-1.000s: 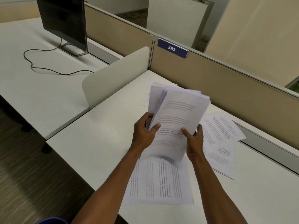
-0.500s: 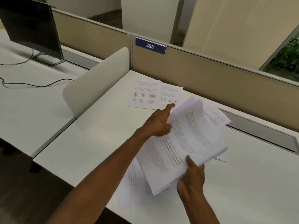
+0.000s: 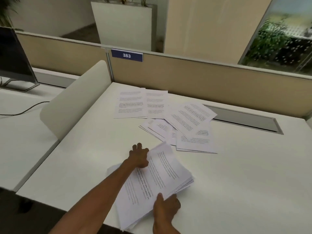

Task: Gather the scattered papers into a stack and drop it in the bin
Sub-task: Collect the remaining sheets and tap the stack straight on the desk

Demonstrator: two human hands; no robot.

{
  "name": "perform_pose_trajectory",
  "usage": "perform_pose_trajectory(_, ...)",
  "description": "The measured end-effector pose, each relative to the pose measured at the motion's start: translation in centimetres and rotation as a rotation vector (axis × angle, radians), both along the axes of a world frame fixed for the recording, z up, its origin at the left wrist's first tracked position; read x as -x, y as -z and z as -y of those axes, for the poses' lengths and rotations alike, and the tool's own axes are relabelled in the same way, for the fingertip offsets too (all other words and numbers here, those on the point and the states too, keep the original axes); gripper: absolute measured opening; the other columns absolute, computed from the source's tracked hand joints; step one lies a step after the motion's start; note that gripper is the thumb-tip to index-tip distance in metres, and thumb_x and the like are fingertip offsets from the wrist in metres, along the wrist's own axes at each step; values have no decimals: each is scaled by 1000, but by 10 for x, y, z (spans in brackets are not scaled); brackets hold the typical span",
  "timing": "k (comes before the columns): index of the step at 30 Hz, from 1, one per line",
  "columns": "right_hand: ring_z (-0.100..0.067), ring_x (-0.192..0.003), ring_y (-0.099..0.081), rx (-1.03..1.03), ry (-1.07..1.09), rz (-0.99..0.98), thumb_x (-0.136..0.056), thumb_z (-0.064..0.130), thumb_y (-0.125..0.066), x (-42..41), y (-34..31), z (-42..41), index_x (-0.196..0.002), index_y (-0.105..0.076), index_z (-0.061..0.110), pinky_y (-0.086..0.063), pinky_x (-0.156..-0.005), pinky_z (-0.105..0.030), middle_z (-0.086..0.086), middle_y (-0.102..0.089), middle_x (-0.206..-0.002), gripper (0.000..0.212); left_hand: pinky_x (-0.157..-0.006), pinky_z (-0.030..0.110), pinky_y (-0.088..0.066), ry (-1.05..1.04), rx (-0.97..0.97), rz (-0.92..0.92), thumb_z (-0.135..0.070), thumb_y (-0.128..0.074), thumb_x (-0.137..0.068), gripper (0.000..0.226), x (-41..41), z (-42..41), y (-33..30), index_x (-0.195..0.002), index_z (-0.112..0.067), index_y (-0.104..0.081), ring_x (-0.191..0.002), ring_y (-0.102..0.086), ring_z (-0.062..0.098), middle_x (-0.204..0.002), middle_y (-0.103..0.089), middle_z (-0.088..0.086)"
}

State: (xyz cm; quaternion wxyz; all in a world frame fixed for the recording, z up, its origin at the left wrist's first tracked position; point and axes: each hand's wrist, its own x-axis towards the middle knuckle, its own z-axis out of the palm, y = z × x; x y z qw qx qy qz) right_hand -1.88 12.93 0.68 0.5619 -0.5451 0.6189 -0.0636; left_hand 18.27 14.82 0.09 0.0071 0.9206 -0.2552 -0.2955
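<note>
lying near the front edge of the white desk point(image 3: 244, 191), the gathered stack of papers point(image 3: 157, 181) has its long axis running diagonally, from the near-left corner that overhangs the desk's front edge up toward the far right, with the far end lifted slightly and its sheets fanned at the right side; the right hand point(image 3: 166, 209) pinches the stack's near-right edge, thumb on top and fingers underneath, while the left hand point(image 3: 139, 157) sits at the stack's far-left edge with fingers spread wide, and whether it grips the sheets or only touches them cannot be told; farther back, loose sheets point(image 3: 190, 120) lie overlapped in a scatter, angled several ways, with two pages point(image 3: 140, 103) side by side just before the tan partition point(image 3: 202, 78); a curved white divider point(image 3: 74, 102) bounds the desk on the left, a grey cable slot point(image 3: 244, 119) runs along the back right, and bare desk lies open to the right of the stack and between the stack and the divider
</note>
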Motion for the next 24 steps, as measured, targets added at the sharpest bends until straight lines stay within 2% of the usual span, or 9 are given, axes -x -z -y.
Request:
perform_pose_trajectory(2,-39,-134,-44,22,7,-60,-92,12,-67,2,-2,-1,-129,-60,5,-43,-109,-45,-22,-39,-149,38,-121,48,-27,23,19,-10,-28,-54,-98,66,1,-5,1,-157,-17,-28,-150,-18,37,-165,-10,17)
perform_pose_trajectory(6,-40,-136,-41,0,22,46,-92,15,-68,9,-1,-4,-139,-55,9,-44,-110,-46,-19,-20,-159,49,-114,47,-38,52,109,8,-49,-62,-93,76,14,-14,-3,-154,-18,-29,-141,-35,35,-154,-33,15)
perform_pose_trajectory(9,-36,-122,-51,-66,102,115,-91,15,-70,9,-5,-4,-144,-48,11,-49,-99,-39,-13,-18,-159,58,-110,48,-44,26,173,-7,-56,-68,-88,82,27,-25,-6,-152,-21,-32,-135,-47,32,-148,-43,14)
perform_pose_trajectory(12,-29,-102,-51,-99,144,188,-87,10,-73,10,-3,-1,-143,-48,11,-50,-89,-35,-16,-28,-151,61,-106,48,-47,-13,259,-55,-44,-71,-89,73,36,-39,-11,-148,-20,-36,-128,-56,31,-142,-55,12)
perform_pose_trajectory(14,-32,-102,-60,-121,170,270,-86,6,-72,12,3,2,-141,-51,11,-56,-93,-44,-16,-53,-126,59,-99,41,-52,-44,335,-90,-32,-70,-91,63,41,-47,-13,-145,-18,-40,-120,-61,31,-135,-62,13)
perform_pose_trajectory(17,-27,-96,-65,-145,139,376,-90,9,-69,18,9,9,-138,-52,20,-57,-94,-49,-1,-64,-104,52,-90,33,-52,-113,449,-98,-20,-66,-93,51,47,-54,-17,-140,-17,-46,-114,-64,31,-130,-64,14)
perform_pose_trajectory(19,-25,-100,-65,-140,144,421,-94,10,-66,18,8,14,-139,-51,22,-54,-100,-47,-1,-66,-112,48,-92,38,-56,-195,560,-117,-15,-64,-93,42,49,-57,-19,-133,-18,-51,-110,-65,29,-127,-66,12)
perform_pose_trajectory(21,-29,-118,-61,-114,162,464,-98,10,-63,13,4,19,-148,-46,19,-46,-110,-48,-7,-62,-134,53,-90,40,-58,-287,675,-142,-13,-64,-93,36,51,-57,-25,-127,-20,-54,-106,-67,27,-123,-67,8)
perform_pose_trajectory(24,-28,-136,-50,50,116,520,-102,14,-59,-1,-15,29,-156,-33,21,-38,-118,-46,-6,-49,-151,61,-79,29,-57,-345,867,-59,-17,-64,-95,34,51,-55,-40,-126,-26,-52,-102,-68,23,-119,-68,1)
